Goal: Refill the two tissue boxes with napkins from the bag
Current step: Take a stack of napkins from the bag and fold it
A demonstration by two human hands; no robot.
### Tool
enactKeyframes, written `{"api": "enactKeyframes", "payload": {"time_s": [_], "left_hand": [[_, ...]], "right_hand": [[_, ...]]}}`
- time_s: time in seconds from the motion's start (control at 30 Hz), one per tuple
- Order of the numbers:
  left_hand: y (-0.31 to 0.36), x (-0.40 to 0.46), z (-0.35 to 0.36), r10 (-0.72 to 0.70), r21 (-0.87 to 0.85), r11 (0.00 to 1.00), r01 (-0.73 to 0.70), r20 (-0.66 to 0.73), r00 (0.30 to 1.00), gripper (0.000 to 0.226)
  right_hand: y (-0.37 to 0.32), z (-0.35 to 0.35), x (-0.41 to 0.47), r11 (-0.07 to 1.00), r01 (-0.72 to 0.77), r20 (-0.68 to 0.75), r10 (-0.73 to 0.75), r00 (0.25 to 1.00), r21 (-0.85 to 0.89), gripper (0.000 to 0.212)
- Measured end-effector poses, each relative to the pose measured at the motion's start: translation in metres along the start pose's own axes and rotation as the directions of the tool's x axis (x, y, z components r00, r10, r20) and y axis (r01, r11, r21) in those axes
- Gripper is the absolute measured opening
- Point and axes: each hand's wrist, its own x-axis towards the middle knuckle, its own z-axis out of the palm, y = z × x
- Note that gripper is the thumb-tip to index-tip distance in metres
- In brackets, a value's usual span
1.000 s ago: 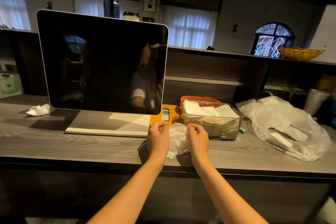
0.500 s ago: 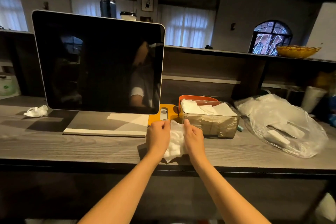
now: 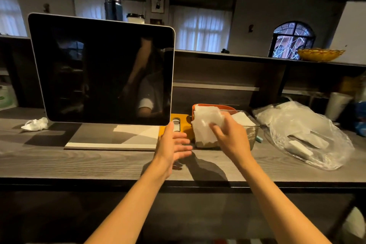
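We hold napkins (image 3: 206,125) in right hand (image 3: 231,136) grip; left hand (image 3: 174,144) spread wide (free); lower flat into clear box (image 3: 251,134).

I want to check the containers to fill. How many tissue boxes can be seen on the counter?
2: a clear tissue box behind the right hand, and an orange tissue box directly behind it, mostly hidden. Others may be hidden.

Café service counter (image 3: 79,162): point-of-sale screen (image 3: 103,69), napkin box (image 3: 249,125), paper cups (image 3: 337,105).
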Motion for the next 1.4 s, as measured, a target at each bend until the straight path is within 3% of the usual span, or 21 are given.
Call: {"api": "enactKeyframes", "payload": {"time_s": [0.03,0.1,0.2,0.27,0.33,0.4,0.43,0.5,0.57,0.63,0.77,0.87,1.03,1.1,1.23,1.4], "left_hand": [[0.001,-0.004,0.003,-0.115,-0.133,0.982,0.131,0.127,0.985,0.067],[0.001,-0.004,0.004,-0.188,-0.261,0.928,0.266,0.288,0.939,0.074],[-0.003,0.002,0.000,-0.228,-0.299,0.907,0.295,0.241,0.943,0.052],[-0.008,0.004,-0.003,-0.277,-0.225,0.923,0.311,0.169,0.946,0.041],[-0.011,0.006,-0.006,-0.258,-0.173,0.943,0.285,0.166,0.952,0.035],[-0.007,0.003,-0.008,-0.186,-0.083,0.975,0.208,0.218,0.958,0.033],[-0.003,0.002,-0.009,-0.151,-0.016,0.987,0.161,0.260,0.954,0.033],[0.006,-0.001,-0.012,-0.120,0.136,0.988,0.075,0.363,0.924,0.037],[0.013,-0.001,-0.015,-0.130,0.269,0.963,0.007,0.442,0.888,0.041],[0.019,0.002,-0.016,-0.138,0.354,0.935,-0.039,0.461,0.876,0.041],[0.018,0.012,-0.021,-0.144,0.472,0.879,-0.071,0.404,0.903,0.032],[0.005,0.019,-0.021,0.001,0.480,0.868,-0.126,0.252,0.968,0.032],[-0.026,0.020,-0.016,0.253,0.549,0.791,-0.268,0.105,0.962,0.028],[-0.030,0.019,-0.009,0.279,0.487,0.833,-0.261,0.037,0.960,0.026],[-0.034,0.020,0.014,0.239,0.318,0.927,-0.198,-0.095,0.966,0.037],[-0.035,0.026,0.016,0.279,0.398,0.902,-0.170,-0.235,0.931,0.019]], "right_hand": [[-0.004,0.001,-0.004,0.996,0.073,0.080,-0.069,0.994,-0.046,0.034],[-0.010,0.009,-0.016,0.989,0.143,0.308,-0.128,0.943,-0.029,0.044],[-0.012,0.013,-0.025,0.992,0.115,0.459,-0.126,0.880,0.051,0.045],[-0.012,0.009,-0.024,0.969,0.003,0.381,-0.100,0.919,0.248,0.030],[-0.010,0.005,-0.018,0.943,-0.019,0.136,-0.028,0.990,0.332,0.017],[-0.010,0.003,-0.012,0.938,-0.056,-0.035,0.072,0.997,0.342,0.018],[-0.012,0.003,-0.010,0.933,-0.114,-0.012,0.126,0.992,0.341,0.026],[-0.014,0.005,-0.007,0.883,-0.332,0.229,0.266,0.936,0.333,0.037],[-0.012,0.007,-0.008,0.728,-0.538,0.483,0.320,0.815,0.425,0.023],[-0.004,0.009,-0.009,0.608,-0.617,0.574,0.300,0.762,0.500,0.014],[0.011,0.014,-0.010,0.639,-0.550,0.410,0.371,0.833,0.538,0.018],[0.020,0.019,-0.014,0.651,-0.461,0.293,0.356,0.887,0.604,0.030],[0.017,0.038,-0.027,0.614,-0.547,0.379,0.394,0.837,0.569,0.034],[0.010,0.048,-0.025,0.584,-0.550,0.300,0.474,0.828,0.596,0.028],[0.002,0.067,-0.018,0.664,-0.500,0.140,0.518,0.844,0.556,0.023],[0.013,0.073,-0.017,0.717,-0.461,0.014,0.533,0.846,0.523,0.011]]}}
